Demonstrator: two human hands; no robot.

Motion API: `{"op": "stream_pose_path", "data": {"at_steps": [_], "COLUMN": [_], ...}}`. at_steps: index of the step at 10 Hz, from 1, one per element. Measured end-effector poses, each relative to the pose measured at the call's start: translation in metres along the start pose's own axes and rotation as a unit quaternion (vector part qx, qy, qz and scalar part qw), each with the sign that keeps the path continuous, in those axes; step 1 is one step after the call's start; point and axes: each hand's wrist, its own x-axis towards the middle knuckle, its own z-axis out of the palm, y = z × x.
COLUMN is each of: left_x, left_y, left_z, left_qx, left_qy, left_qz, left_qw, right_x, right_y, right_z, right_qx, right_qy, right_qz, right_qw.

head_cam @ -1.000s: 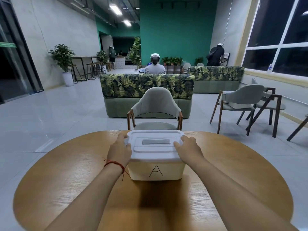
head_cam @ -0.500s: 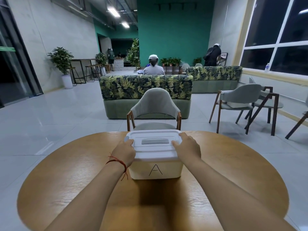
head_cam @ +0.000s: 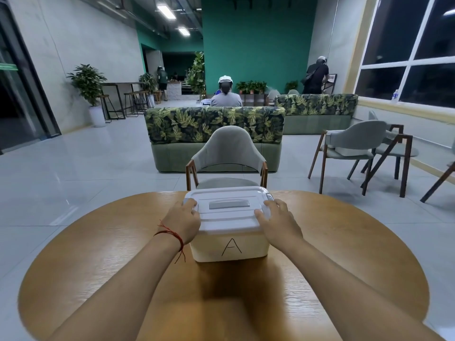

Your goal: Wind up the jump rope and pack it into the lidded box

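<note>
We have both hands on the white lidded box (head_cam: pixel 227 238), which sits between them on a round wooden table (head_cam: pixel 344 254) with a pale, streaky grain. Our left hand (head_cam: pixel 181 221) lies against the box's left end, fingers curled over the lid's (head_cam: pixel 229 216) edge; a red string bracelet (head_cam: pixel 172 234) circles that wrist. Our right hand (head_cam: pixel 279 223) rests on the right end, fingers spread flat over the lid's rim. The lid sits closed on the box, its grey handle (head_cam: pixel 229 204) lying flat between our fingertips, and a hand-drawn letter A (head_cam: pixel 231 246) marks the wall facing us. The jump rope does not show.

Just beyond our hands, a grey cushioned chair (head_cam: pixel 227 153) is drawn up to the far edge of the table. Behind it stands a leaf-patterned sofa (head_cam: pixel 214 126), with a person in a white cap (head_cam: pixel 225 91) seated past it. Farther right of our right hand are more grey chairs (head_cam: pixel 354 143) beneath dark windows (head_cam: pixel 413 52). Far left of our left hand, a potted plant (head_cam: pixel 88 82) stands by a grey wall. A teal wall (head_cam: pixel 253 40) closes the room, above a pale tiled floor (head_cam: pixel 73 168).
</note>
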Motion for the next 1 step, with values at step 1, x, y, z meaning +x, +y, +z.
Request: {"op": "stream_pose_path", "data": {"at_steps": [1], "left_x": [0.0121], "left_y": [0.0061], "left_z": [-0.0006], "left_qx": [0.005], "left_qy": [0.0], "left_qz": [0.015], "left_qw": [1.0], "right_x": [0.0143], "right_y": [-0.0001], "right_z": [-0.0076], "right_qx": [-0.031], "right_qy": [0.005], "right_qz": [0.005], "right_qw": [0.999]}}
